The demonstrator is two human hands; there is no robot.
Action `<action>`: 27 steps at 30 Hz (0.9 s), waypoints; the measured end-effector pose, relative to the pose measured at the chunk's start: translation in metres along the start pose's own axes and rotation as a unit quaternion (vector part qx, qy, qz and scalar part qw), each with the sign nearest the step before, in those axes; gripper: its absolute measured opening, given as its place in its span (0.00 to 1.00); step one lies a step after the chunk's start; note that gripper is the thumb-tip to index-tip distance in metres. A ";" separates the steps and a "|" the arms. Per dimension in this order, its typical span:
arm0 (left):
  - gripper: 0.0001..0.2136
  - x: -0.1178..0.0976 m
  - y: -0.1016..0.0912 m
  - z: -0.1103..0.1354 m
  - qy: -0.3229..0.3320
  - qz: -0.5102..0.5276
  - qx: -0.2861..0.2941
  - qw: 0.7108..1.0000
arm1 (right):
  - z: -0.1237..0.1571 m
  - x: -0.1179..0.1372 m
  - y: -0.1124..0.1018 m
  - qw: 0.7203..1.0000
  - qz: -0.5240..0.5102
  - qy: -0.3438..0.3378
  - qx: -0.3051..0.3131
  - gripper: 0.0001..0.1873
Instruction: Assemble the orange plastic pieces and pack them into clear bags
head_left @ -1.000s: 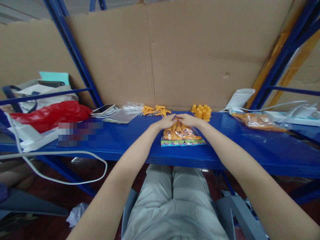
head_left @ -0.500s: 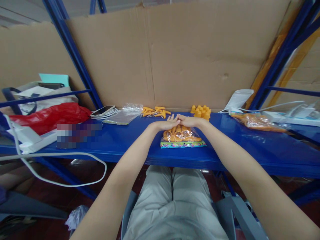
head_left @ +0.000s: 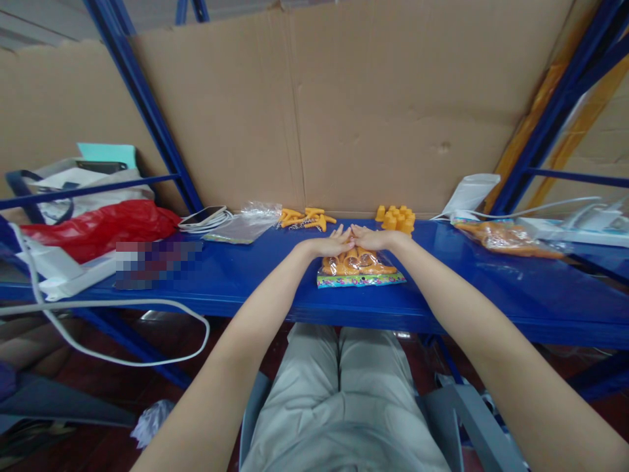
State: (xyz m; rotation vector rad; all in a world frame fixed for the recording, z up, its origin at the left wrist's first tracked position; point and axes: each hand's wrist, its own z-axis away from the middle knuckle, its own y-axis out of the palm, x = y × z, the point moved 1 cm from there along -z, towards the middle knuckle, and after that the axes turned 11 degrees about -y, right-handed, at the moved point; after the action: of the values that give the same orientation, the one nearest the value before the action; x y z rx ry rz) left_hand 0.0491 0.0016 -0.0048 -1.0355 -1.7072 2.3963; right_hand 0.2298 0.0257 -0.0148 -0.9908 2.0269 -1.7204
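Observation:
A clear plastic bag [head_left: 361, 280] with a colourful printed header and orange plastic parts inside lies in front of me on the blue shelf [head_left: 265, 275]. My left hand [head_left: 333, 244] rests flat on the bag's far left part, fingers stretched out. From the other side my right hand [head_left: 369, 238] lies flat on the bag too, its fingertips meeting those of the left. Both palms cover the far part of the bag. Behind the left hand are several orange T-shaped pieces [head_left: 314, 218] with small chains. Beyond the right hand stands a cluster of short orange pieces [head_left: 397, 217].
To the left lie flat clear bags [head_left: 238, 226], a phone [head_left: 206, 215] with a white cable, a red plastic bag [head_left: 108, 229] and a white power strip [head_left: 78, 280]. Another bag of orange parts [head_left: 511, 237] is at right. Cardboard [head_left: 373, 111] backs the shelf.
The fingers of both hands have spread a little flatter over the bag. The bag and the orange pieces behind it stay in place.

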 end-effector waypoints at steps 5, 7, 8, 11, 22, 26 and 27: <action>0.37 0.004 0.000 -0.010 -0.009 -0.015 -0.011 1.000 | 0.002 0.023 -0.007 0.990 0.000 0.119 0.077 0.38; 0.36 0.006 -0.001 -0.015 -0.017 -0.007 -0.027 0.999 | 0.001 0.026 -0.006 0.991 -0.006 0.126 0.054 0.37; 0.36 0.007 -0.001 -0.017 -0.023 -0.001 -0.035 0.999 | 0.001 0.026 -0.004 0.991 -0.011 0.126 0.036 0.36; 0.35 0.010 -0.003 -0.021 -0.031 0.016 -0.052 0.998 | 0.000 0.024 0.000 0.992 -0.020 0.127 -0.015 0.33; 0.36 0.019 -0.003 -0.030 -0.024 0.042 -0.077 0.996 | 0.011 0.045 -0.021 0.994 0.097 0.049 0.008 0.26; 0.36 0.017 -0.003 -0.022 -0.019 0.056 -0.069 0.996 | 0.012 0.054 -0.029 0.993 0.106 0.043 0.040 0.24; 0.36 0.016 -0.003 -0.020 -0.020 0.059 -0.065 0.996 | 0.012 0.055 -0.029 0.992 0.106 0.046 0.047 0.24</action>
State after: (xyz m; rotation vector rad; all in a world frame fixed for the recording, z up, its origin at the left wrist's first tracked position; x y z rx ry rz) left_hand 0.0461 0.0261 -0.0136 -1.1452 -1.8881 2.4185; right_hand 0.2067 -0.0217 0.0214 -0.6527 2.0038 -1.7559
